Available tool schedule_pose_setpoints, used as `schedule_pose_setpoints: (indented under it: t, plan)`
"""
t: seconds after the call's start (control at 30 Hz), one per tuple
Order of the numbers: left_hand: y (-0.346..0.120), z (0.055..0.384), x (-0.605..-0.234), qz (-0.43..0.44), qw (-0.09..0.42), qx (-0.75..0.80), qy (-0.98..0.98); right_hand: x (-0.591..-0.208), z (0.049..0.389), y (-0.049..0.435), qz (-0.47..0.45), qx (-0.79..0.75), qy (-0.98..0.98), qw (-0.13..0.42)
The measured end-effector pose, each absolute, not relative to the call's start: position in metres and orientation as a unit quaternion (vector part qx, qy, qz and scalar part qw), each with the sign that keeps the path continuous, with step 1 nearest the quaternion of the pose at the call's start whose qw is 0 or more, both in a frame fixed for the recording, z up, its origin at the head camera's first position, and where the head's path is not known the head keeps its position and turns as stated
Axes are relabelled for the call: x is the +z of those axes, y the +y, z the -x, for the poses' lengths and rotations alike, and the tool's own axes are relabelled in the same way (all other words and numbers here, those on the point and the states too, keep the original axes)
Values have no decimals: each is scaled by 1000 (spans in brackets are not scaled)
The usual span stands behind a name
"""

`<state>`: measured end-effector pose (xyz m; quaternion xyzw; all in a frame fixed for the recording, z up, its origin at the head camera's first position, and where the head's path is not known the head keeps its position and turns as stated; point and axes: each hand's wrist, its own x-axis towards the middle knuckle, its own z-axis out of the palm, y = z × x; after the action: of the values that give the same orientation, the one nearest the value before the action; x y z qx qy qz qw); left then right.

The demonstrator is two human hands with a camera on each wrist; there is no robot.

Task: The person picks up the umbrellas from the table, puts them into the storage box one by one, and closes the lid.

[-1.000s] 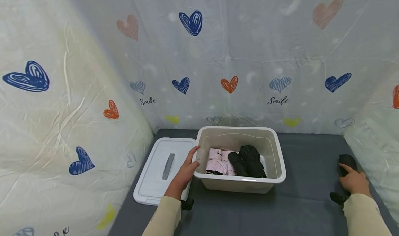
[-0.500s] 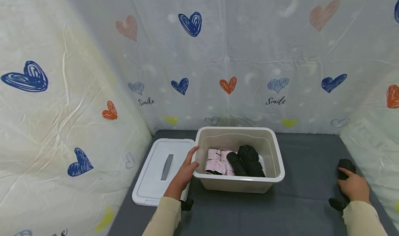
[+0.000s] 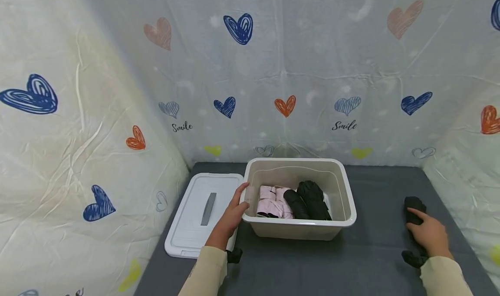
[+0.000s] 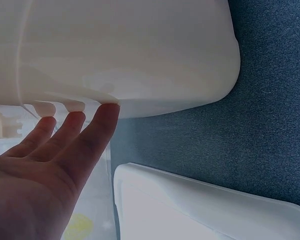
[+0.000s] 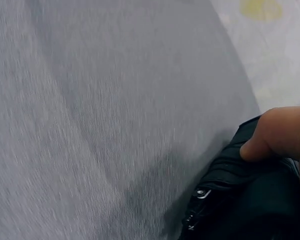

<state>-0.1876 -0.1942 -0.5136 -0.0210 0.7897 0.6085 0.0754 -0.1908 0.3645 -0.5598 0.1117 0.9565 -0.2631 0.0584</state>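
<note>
A beige storage bin (image 3: 297,233) stands in the middle of the table. My left hand (image 3: 230,218) rests at its left rim; in the left wrist view the fingers (image 4: 90,140) lie fairly straight, tips against the outer wall. Inside the bin a pink folded bundle (image 3: 269,202) lies beside two black rolled umbrellas (image 3: 312,198). At the right, my right hand (image 3: 431,235) grips a black folded umbrella (image 3: 415,209) from above. Its dark cloth and small metal rib tips (image 5: 202,193) show in the right wrist view, with the thumb (image 5: 270,137) pressing the cloth.
A white lid (image 3: 187,226) with a grey handle (image 3: 208,209) lies flat left of the bin, close to my left forearm. The dark grey tabletop (image 3: 375,209) stretches between bin and right hand. Heart-printed curtains (image 3: 312,70) hang behind and at both sides.
My right hand has moved left with the black umbrella, away from the table's right edge. The left hand stays at the bin rim, and the head view has shifted slightly.
</note>
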Motion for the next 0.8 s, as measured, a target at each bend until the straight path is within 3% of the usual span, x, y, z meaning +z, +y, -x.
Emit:
schedule_pose_setpoints:
  t: [0.37, 0.6, 0.8]
  plan:
    - [-194, 187, -509, 26, 84, 605, 792, -543, 190, 334, -57, -318, 945, 51]
    - [-190, 178, -486, 24, 101, 605, 790, -523, 191, 315, -28, -328, 943, 43]
    - [-193, 184, -502, 28, 97, 602, 792, -510, 191, 303, -13, -345, 938, 21]
